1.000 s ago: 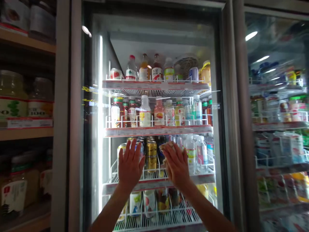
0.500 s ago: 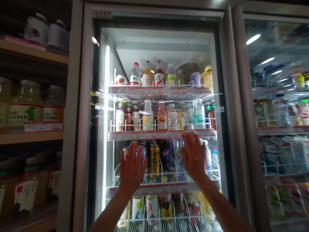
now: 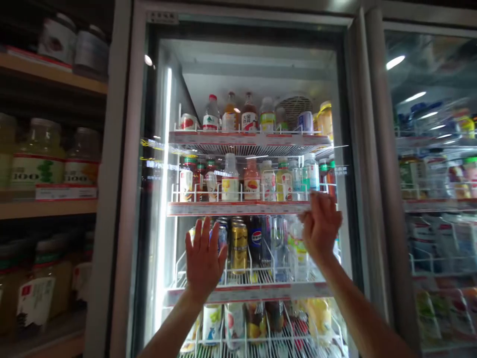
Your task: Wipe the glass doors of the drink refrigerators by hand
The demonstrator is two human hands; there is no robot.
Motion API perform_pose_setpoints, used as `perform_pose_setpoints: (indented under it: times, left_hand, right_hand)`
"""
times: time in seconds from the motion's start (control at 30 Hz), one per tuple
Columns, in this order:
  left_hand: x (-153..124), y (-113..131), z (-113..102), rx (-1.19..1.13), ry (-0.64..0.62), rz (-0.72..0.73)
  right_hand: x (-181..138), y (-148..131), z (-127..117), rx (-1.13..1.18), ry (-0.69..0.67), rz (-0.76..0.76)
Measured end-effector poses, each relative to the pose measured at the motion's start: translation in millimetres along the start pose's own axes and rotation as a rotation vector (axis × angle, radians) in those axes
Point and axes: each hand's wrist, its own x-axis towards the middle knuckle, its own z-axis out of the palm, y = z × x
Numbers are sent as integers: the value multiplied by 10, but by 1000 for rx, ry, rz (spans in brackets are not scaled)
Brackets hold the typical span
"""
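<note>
My left hand (image 3: 203,258) is raised palm forward before the cooler's glass front, its fingers spread and holding nothing. Behind it are blue cans (image 3: 222,238) and a gold can (image 3: 239,247) on the third shelf. Higher and to the right, my right hand (image 3: 323,223) has its fingers curled in, with nothing seen in it. It overlaps the right end of the second shelf's price rail (image 3: 238,208) and hides some bottles. Whether either hand touches the glass, I cannot tell. A dark Pepsi bottle (image 3: 256,238) shows between the hands.
The metal door frame (image 3: 124,199) of the lit cooler stands at left. A second cooler (image 3: 439,209) with bottles is on the right. Wooden shelves (image 3: 48,209) with juice bottles (image 3: 39,159) are on the left. Several bottles fill the top shelf (image 3: 249,138).
My right hand has shifted right and slightly up, and its fingers have gone from spread to curled. The left hand stays nearly in place. The view has shifted slightly.
</note>
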Motion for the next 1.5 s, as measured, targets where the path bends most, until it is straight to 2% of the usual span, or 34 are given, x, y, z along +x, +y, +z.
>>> perform_pose_setpoints:
  times: [0.07,0.1,0.13,0.23,0.3,0.37,0.47,0.53,0.6,0.7,0.77,0.83,0.9,0.97,1.03,1.13,1.2,1.27,1.33,1.4,1.43,1.5]
  left_hand:
    - [0,9,4,7,-3,-1]
    - [0,12,5,5,-5,-2]
    - [-1,12,5,2,-4,-7]
    - [-4,2,-3,-17,-1,-15]
    - [-8,-8,-13,-21,-4,-12]
    - [-15,-14,-22,-10,-26,-10]
    - [-23,-9,-23,14,-50,-4]
    - [-23,-3,-19,18,-44,1]
    - [-21,-2,-19,14,-37,-4]
    - [-12,-19,-34,-8,-36,-5]
    - [-6,-35,-46,-29,-40,6]
    - [-3,-44,-50,-45,-42,14]
    - [-1,-38,-44,-42,-35,4]
    - [1,-22,-32,-29,-23,0]
    - [2,-4,-28,-16,-17,-1]
    - [5,-1,-54,-13,-22,7]
    - [20,-30,-87,-16,-33,17]
    - [57,-90,-114,-23,-46,23]
    - [117,-168,-118,-24,-45,-2]
    - [183,-245,-97,-12,-35,-46]
    - [211,-277,-80,-2,-34,-63]
    - [245,-318,-48,12,-35,-73]
  right_hand:
    - [109,51,43,-20,53,105]
    - [96,-35,66,-7,35,91]
    - [37,-184,85,19,-13,33]
    - [-264,-709,101,142,-203,-282]
    - [-357,-813,79,178,-244,-384]
    - [-250,-600,52,137,-202,-282]
    - [129,-35,56,19,-51,17]
    - [285,141,81,-20,51,108]
    - [236,28,92,-3,62,64]
    - [-51,-369,70,91,-111,-216]
    - [-150,-453,42,113,-199,-331]
    - [-75,-289,21,73,-184,-246]
    - [114,-30,30,13,-65,-40]
    - [267,82,78,-7,34,90]
    - [262,-70,139,23,16,62]
    - [43,-522,175,118,-187,-218]
    - [-35,-628,149,141,-256,-349]
    - [56,-459,118,101,-203,-287]
    - [271,-161,124,34,-81,-90]
    - [462,2,170,-8,16,55]
    - [501,-24,198,-11,29,76]
    - [431,-286,242,18,-10,16]
